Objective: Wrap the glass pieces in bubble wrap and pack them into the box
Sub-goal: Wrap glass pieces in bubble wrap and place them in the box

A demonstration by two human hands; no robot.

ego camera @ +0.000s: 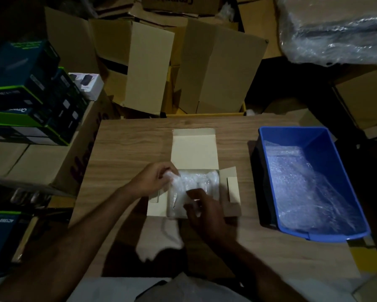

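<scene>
A small cream cardboard box (194, 149) lies open in the middle of the wooden table, its lid flap folded back and side flaps spread. Inside it sits a bundle of bubble wrap (196, 178); the glass within cannot be made out. My left hand (154, 178) pinches the bundle's upper left end at the box's left side. My right hand (205, 211) rests on the bundle's lower part at the box's front edge, fingers curled onto the wrap.
A blue plastic bin (320, 136) holding loose bubble wrap (303, 188) stands on the right of the table (122, 144). Stacked dark product boxes (28, 94) sit at the left. Brown cartons (183, 66) crowd behind the table.
</scene>
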